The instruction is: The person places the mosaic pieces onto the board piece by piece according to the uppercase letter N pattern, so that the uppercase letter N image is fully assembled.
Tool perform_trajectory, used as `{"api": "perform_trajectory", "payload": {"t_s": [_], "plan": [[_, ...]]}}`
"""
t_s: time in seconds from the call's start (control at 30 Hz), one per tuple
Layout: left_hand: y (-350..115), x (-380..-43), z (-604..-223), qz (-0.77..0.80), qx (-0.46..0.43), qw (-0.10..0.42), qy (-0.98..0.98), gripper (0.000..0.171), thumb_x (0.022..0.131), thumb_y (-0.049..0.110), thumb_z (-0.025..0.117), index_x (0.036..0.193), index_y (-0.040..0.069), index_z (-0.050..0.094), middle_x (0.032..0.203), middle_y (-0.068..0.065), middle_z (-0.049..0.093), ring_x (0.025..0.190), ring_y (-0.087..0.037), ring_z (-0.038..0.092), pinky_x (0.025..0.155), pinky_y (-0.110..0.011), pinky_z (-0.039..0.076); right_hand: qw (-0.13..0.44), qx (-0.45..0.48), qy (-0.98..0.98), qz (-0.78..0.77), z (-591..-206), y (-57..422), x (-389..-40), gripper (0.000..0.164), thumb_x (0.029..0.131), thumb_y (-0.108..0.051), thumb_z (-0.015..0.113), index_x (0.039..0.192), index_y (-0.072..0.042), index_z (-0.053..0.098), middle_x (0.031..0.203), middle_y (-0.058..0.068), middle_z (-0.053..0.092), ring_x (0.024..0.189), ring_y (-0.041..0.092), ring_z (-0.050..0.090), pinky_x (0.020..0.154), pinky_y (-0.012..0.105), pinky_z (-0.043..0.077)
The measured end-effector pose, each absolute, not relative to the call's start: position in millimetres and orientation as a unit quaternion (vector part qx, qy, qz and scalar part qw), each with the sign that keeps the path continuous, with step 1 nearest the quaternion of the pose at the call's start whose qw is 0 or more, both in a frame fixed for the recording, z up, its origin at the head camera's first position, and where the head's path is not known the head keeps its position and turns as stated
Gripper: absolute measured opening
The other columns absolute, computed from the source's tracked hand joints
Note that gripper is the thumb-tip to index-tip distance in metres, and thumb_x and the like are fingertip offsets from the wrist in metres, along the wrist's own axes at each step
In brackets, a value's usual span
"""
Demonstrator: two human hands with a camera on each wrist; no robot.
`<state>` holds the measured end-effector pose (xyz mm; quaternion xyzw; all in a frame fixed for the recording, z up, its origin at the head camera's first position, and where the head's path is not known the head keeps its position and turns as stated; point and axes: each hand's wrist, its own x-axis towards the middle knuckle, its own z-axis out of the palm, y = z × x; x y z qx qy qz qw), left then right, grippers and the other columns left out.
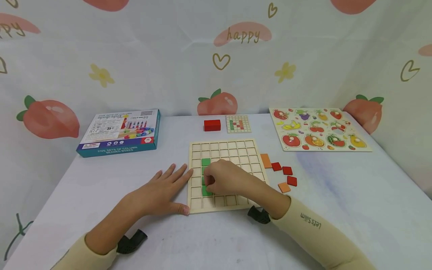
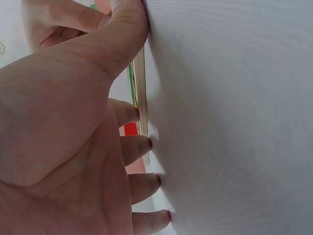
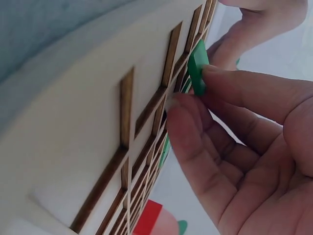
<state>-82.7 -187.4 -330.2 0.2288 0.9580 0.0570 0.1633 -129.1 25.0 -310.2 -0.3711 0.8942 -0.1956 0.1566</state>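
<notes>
A wooden grid board point(image 1: 233, 153) lies flat on the table, with a column of green square tiles point(image 1: 206, 162) in its left part. Over that column is my right hand point(image 1: 224, 178), pinching a green tile point(image 3: 197, 66) that stands tilted against the grid in the right wrist view. My left hand point(image 1: 158, 195) rests palm down on the table with its fingers spread. Its thumb and index fingertip touch the board's left edge, and the left wrist view shows its palm side point(image 2: 63, 132). My right hand hides some of the column.
Right of the board lie several red tiles point(image 1: 287, 170) and orange pieces point(image 1: 266, 161). Behind it are a red block point(image 1: 212, 125) and a small pattern card point(image 1: 238, 124). A boxed bead set point(image 1: 118, 131) stands back left, a fruit puzzle board point(image 1: 315, 131) back right.
</notes>
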Motion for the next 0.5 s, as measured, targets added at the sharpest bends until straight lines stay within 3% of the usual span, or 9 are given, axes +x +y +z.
{"api": "perform_trajectory", "payload": {"t_s": [0.5], "plan": [[-186,-81,-328,0.055,0.228,0.164,0.958,0.106,0.062,0.078,0.048,0.146,0.025,0.012,0.151,-0.003,0.007,0.135,-0.033,0.002,0.102,-0.057,0.012,0.134,-0.342,0.903,-0.224,-305,55,-140,0.009,0.08,-0.009,0.065,0.075,-0.016,0.068,0.068,-0.011,0.058,0.067,0.008,0.052,0.061,0.021,0.045]]}}
